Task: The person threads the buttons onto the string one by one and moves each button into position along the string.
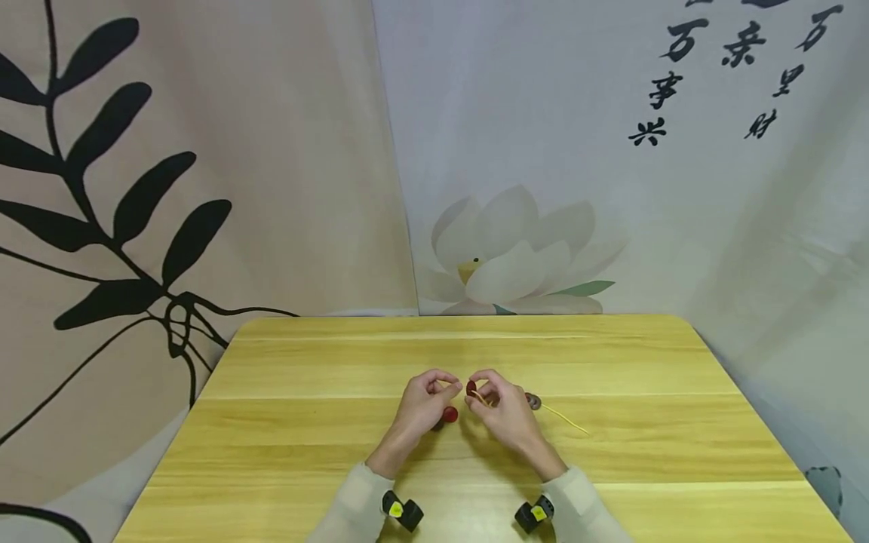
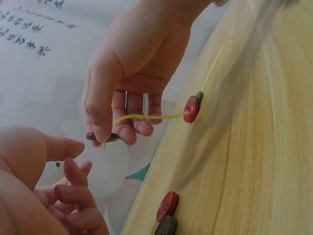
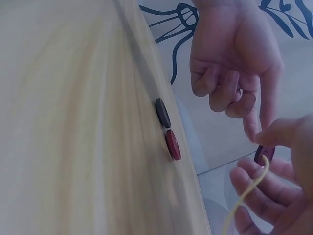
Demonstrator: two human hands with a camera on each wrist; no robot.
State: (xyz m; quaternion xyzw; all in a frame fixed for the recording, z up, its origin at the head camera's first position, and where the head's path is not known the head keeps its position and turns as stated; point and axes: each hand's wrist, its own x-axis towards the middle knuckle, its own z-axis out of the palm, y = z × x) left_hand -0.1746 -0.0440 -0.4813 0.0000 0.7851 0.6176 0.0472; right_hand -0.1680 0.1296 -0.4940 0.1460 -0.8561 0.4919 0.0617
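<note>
My right hand (image 1: 505, 413) pinches a dark red button (image 3: 264, 154) between thumb and fingertip, raised above the table. A yellow string (image 2: 151, 117) passes through that button, with a short end poking out below it in the left wrist view. Farther along, the string runs through a red button (image 2: 190, 111) and a greyish one (image 2: 198, 97) by the tabletop. Close to the held button is my left hand (image 1: 422, 406), its thumb and fingers loosely bent with nothing between them. Under it lie a loose red button (image 1: 450, 414) and a dark grey button (image 2: 166, 226), side by side.
The wooden table (image 1: 305, 437) reaches back to a hanging cloth (image 1: 305, 188) printed with leaves, a flower and characters. The string's far tail (image 1: 566, 419) trails over the tabletop to the right of my right hand.
</note>
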